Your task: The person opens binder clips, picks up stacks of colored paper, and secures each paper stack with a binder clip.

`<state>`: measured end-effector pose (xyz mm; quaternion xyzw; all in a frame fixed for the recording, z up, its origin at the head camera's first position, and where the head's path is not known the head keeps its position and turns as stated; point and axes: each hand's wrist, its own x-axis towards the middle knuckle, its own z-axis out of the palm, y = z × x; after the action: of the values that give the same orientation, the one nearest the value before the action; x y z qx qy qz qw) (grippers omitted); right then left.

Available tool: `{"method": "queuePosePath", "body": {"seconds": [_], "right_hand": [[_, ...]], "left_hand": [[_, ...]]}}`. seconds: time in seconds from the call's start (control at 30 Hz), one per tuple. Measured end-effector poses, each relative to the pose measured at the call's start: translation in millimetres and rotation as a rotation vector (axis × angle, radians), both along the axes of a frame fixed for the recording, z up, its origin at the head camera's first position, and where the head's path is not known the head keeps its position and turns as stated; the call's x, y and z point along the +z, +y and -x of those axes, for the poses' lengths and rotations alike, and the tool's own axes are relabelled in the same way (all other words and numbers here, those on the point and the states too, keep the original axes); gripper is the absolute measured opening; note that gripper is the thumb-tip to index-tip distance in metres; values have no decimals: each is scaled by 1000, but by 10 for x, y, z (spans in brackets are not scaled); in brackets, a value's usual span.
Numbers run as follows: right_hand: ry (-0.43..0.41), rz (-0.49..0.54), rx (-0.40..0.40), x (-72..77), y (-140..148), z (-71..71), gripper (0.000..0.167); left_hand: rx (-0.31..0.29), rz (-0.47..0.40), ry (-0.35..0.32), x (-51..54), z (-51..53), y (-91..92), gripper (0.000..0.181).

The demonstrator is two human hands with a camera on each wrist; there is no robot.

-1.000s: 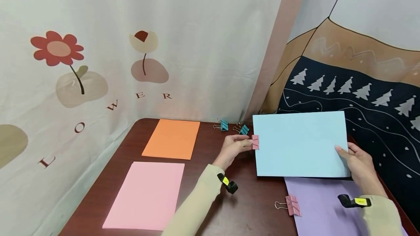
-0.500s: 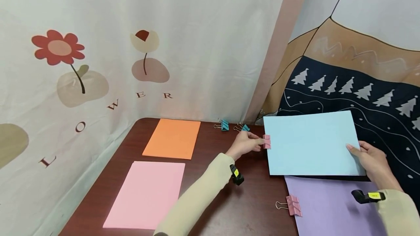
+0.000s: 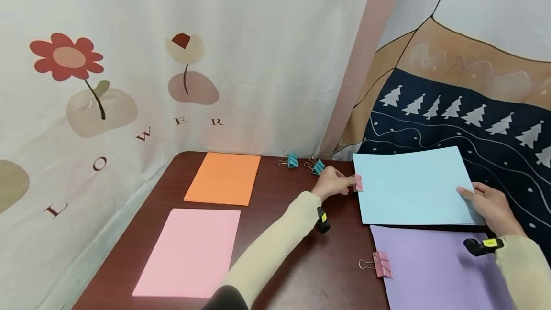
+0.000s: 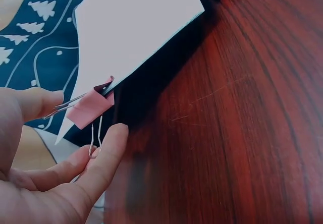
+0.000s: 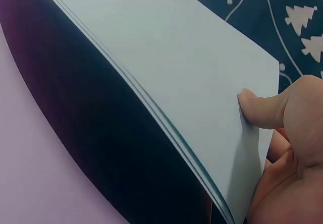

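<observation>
My right hand pinches the right edge of a stack of light blue paper, thumb on top; the right wrist view shows several sheets slightly fanned, raised above the purple paper. A pink binder clip sits on the blue stack's left edge. My left hand holds this clip by its wire handles. In the left wrist view the thumb touches one handle of the pink clip, and the fingers are at the other handle.
Another pink binder clip grips the purple paper's left edge. Two teal binder clips, one nearer the left hand, lie at the back. Orange paper and pink paper lie on the left of the brown table. Curtains hang behind.
Both hands have moved to the right with the blue stack and its pink clip, and the stack now tilts slightly. The orange, pink and purple papers stay in place.
</observation>
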<state>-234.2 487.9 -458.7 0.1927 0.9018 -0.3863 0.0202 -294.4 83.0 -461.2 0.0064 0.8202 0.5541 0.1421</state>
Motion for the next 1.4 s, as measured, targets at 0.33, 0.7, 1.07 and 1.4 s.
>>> {"method": "queuePosePath", "body": {"seconds": [0.33, 0.7, 1.07, 1.4], "right_hand": [[-38, 12, -3, -75, 121, 17, 93], [-22, -141, -18, -229, 176, 3, 75], [23, -281, -27, -229, 78, 38, 64], [74, -391, 52, -255, -14, 83, 59]], "left_hand": [[20, 131, 57, -92, 103, 240, 41], [-13, 204, 161, -188, 126, 445, 47], [-15, 313, 208, -187, 147, 525, 49], [-16, 320, 220, -205, 152, 515, 40]]}}
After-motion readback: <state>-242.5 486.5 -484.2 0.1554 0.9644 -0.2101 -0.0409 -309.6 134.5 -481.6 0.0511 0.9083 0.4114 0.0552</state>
